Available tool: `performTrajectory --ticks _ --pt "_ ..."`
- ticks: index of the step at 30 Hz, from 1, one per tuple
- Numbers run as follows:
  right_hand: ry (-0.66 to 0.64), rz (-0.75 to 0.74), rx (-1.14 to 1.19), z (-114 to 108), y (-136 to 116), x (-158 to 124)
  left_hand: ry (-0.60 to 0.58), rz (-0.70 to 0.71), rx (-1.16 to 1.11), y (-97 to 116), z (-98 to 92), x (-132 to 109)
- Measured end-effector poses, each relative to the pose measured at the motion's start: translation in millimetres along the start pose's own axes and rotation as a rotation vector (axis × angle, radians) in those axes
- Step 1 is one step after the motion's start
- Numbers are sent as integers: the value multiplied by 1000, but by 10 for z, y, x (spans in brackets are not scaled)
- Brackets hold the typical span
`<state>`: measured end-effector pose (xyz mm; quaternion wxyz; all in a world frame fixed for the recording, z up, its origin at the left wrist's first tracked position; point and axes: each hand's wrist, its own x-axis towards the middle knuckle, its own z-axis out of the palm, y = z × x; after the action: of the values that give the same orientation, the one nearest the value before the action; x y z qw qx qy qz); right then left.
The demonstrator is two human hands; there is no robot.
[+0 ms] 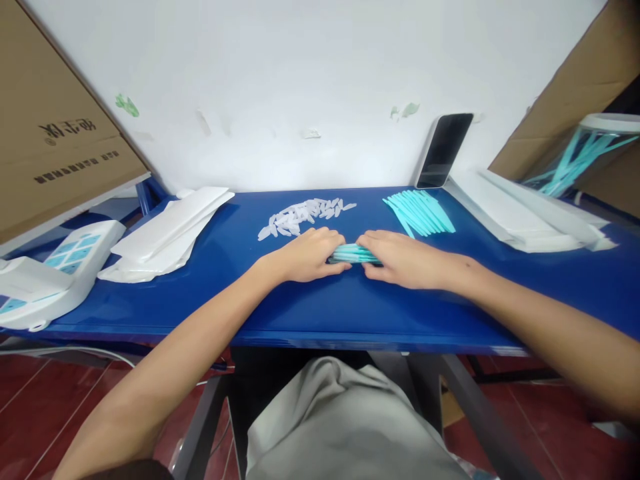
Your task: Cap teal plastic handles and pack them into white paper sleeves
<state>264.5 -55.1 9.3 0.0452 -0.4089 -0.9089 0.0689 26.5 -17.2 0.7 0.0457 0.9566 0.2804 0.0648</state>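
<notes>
Between my two hands lies a bundle of thin turquoise sticks (354, 253), held level just over the blue table (310, 307). My left hand (316, 255) is wrapped round the bundle's left end. Its right end is gripped by my right hand (393, 259); both ends are hidden under the fingers. Behind my left hand spreads a pile of small translucent whitish pieces (303, 215). A fan of more turquoise sticks (421, 212) rests on the table behind my right hand.
A phone (445, 150) leans on the white wall. White paper packets (167, 230) lie left, more white packets (530, 210) right. A white device with blue panels (60, 273) sits far left, near a cardboard box (65, 133). A clear container (607, 123) of turquoise sticks stands far right.
</notes>
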Motion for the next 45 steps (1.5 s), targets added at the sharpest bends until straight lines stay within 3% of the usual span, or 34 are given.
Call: performTrajectory --ticks 12,19,23,25,27,29,32,35,37,39,43,45 --pt "-16 8 -40 19 -71 -13 87 94 3 -43 31 22" --pt "53 -29 -4 17 -46 -13 259 147 -8 -31 23 -5" --pt "174 1 182 23 -13 18 446 164 -59 -167 -74 -69" --pt "316 44 342 31 2 38 608 19 -16 -369 -147 -143" --pt "489 100 531 45 12 56 767 -224 85 -656 -229 -273" --pt "607 144 746 71 22 76 811 -471 167 -981 -308 -473" --pt "680 158 1071 131 42 125 854 -824 205 -1408 -393 -880" --pt "731 174 1264 175 57 186 774 -1098 165 -1664 -400 -1283" --pt "734 170 1329 175 58 215 660 -1164 84 -1745 -378 -1468" --pt "720 165 1372 154 52 229 644 -1149 43 -1768 -368 -1570" --pt "737 147 1355 142 38 230 717 -1197 107 -1677 -451 -1610" --pt "719 132 1304 178 45 231 810 -1228 183 -1588 -526 -1586"
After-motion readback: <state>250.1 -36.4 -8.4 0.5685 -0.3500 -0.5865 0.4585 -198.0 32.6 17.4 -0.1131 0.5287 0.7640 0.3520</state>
